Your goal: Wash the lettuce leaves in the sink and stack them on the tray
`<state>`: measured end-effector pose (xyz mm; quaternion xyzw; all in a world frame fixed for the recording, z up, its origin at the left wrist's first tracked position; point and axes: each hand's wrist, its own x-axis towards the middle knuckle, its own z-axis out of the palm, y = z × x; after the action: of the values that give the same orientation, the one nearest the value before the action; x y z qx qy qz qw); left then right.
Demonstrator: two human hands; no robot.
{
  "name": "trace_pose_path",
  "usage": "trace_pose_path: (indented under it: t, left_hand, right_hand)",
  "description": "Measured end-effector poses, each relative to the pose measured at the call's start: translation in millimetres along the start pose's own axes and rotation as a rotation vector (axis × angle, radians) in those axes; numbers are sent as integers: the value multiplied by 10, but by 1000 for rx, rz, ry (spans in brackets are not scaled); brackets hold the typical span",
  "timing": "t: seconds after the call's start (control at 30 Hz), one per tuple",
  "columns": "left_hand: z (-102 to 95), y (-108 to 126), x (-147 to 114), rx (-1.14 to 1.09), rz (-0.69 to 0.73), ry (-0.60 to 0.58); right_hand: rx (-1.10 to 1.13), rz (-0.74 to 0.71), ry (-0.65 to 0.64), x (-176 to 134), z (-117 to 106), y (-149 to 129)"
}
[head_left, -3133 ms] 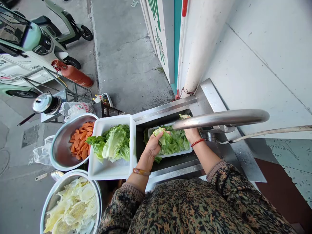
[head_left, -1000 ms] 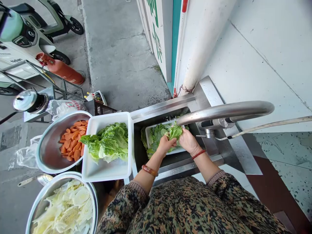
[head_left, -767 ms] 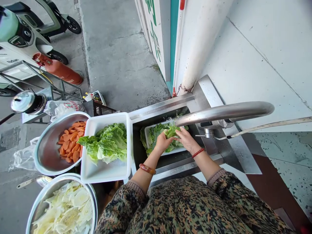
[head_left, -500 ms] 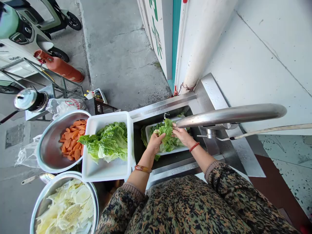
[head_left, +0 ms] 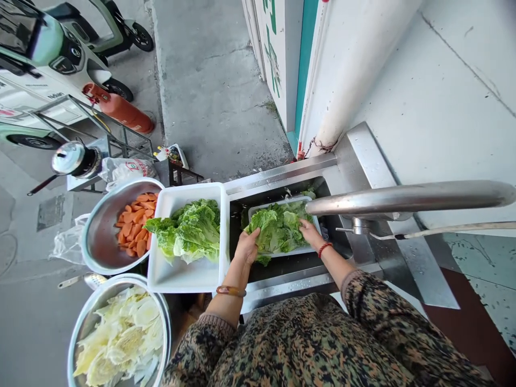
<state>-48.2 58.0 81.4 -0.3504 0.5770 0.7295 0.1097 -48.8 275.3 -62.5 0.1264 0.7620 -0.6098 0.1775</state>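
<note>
My left hand [head_left: 246, 246] pinches a green lettuce leaf [head_left: 266, 223] at its lower left edge. On the other side, my right hand [head_left: 312, 235] has its fingers closed on the edge of another lettuce leaf [head_left: 292, 221]. Both hands are over a white tray [head_left: 297, 251] of wet leaves, set inside the metal sink [head_left: 278, 279]. The curved faucet [head_left: 363, 200] reaches over the tray's right side. To the left of the sink, more lettuce [head_left: 197, 228] lies piled in a white tub [head_left: 183, 280].
A steel bowl [head_left: 99, 226] of sliced carrots [head_left: 137, 223] adjoins the tub. Below it stands a bowl of cut cabbage [head_left: 124, 333], with a slotted spoon [head_left: 93, 280] nearby. A pot [head_left: 72, 158], a red gas cylinder [head_left: 124, 113] and scooters are farther off.
My hands have moved apart, spreading from one bunched leaf to both sides of the tray. My left hand is lower and my right slightly farther right. The whole view has shifted, so surroundings appear farther right.
</note>
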Motion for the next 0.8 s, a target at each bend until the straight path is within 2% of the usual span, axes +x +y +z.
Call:
trace_pose_path:
  t: [0.1, 0.2, 0.33, 0.47, 0.53, 0.57, 0.63, 0.7, 0.8]
  left_hand:
    - [63, 69, 13, 11, 16, -55]
    - [173, 186, -31, 69, 49, -210]
    - [448, 402, -83, 271, 222, -481]
    - [719, 538, -14, 520, 341, -603]
    - [731, 544, 57, 598, 348, -566]
    - [697, 533, 94, 583, 340, -506]
    - [569, 486, 159, 426, 304, -322]
    - [407, 409, 201, 176, 249, -127]
    - [202, 260, 216, -77, 106, 62]
  right_hand:
    - [90, 45, 4, -43, -303, -80]
    - [268, 62, -18, -117, -474, -226]
    - [323, 12, -71, -177, -498, -470]
    - [289, -67, -164, -149, -461, -696]
    - [331, -79, -170, -98, -464, -741]
    - [357, -57, -146, -65, -470, -736]
    - [349, 34, -33, 3, -476, -673]
    - [283, 113, 87, 60, -454, -558]
    - [170, 104, 177, 97, -344, -369]
